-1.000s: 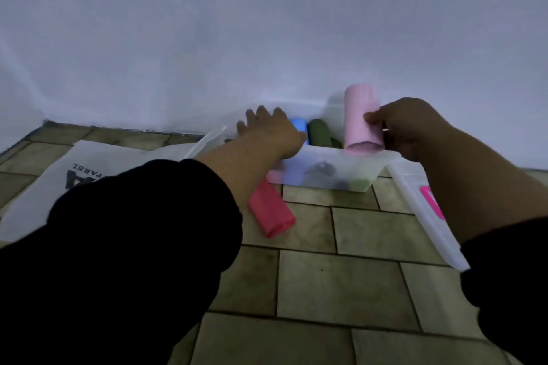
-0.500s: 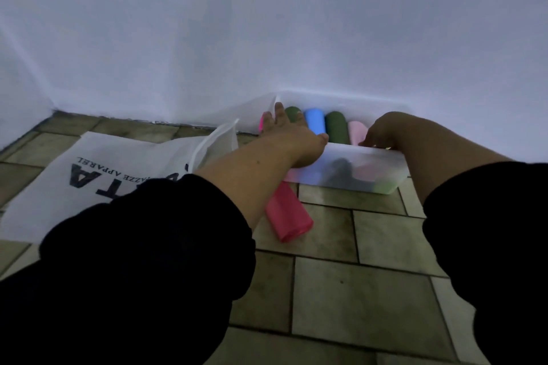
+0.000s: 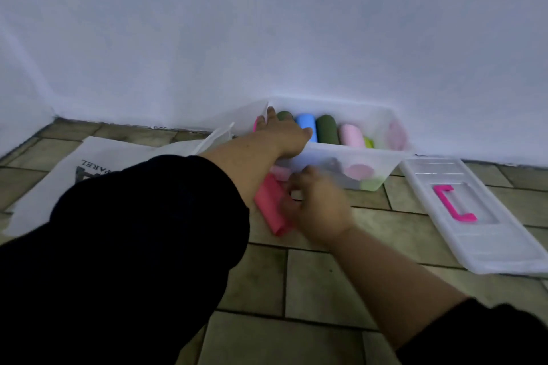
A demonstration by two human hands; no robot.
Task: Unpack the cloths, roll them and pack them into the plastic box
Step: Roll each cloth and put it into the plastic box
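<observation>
Lying flat, the left hand point(image 3: 284, 136) is rested on the plastic box point(image 3: 385, 161). At the red roll point(image 3: 269, 203), the blurred right hand point(image 3: 318, 210)'s grip cannot be told.

Rolled cloths point(image 3: 326, 129) in plastic box point(image 3: 394, 157); lid point(image 3: 489, 246) right; bag point(image 3: 53, 187) left.

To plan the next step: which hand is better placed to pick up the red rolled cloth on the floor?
Right. The right hand is at the red roll; the left hand rests on the rolls in the plastic box.
</observation>
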